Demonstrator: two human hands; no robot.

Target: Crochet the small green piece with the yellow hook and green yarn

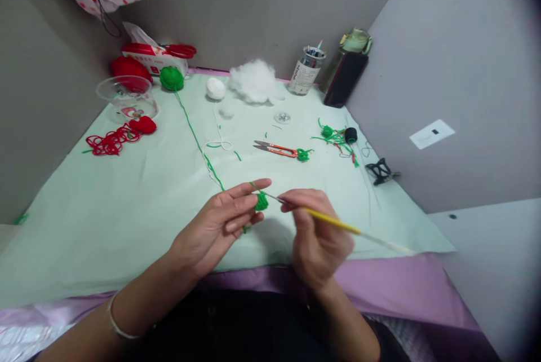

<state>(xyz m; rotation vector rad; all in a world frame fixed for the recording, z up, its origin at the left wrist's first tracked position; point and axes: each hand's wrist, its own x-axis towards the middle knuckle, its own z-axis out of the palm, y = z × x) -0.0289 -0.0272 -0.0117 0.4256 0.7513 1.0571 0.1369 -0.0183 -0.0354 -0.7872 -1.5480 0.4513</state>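
Observation:
My left hand [226,218] pinches a small green crochet piece [261,201] between thumb and fingers, with green yarn passing over the index finger. In my right hand [319,232] is a crochet hook [332,221] with a yellow handle, held like a pen. Its metal tip reaches the top of the crochet piece. A strand of green yarn [196,142] runs from the green yarn ball [171,78] at the back left down to my left hand. Orange thread snips [276,149] lie beyond my hands, beside a small green yarn piece [303,154].
Red yarn [112,141] and a clear plastic cup [127,100] stand left, before a tissue box [154,59] with red scissors [181,51]. White stuffing [256,81] and a white yarn ball [215,88] sit at the back. Rightward are a pen jar [305,75], phone [345,79] and yarn scraps [333,135].

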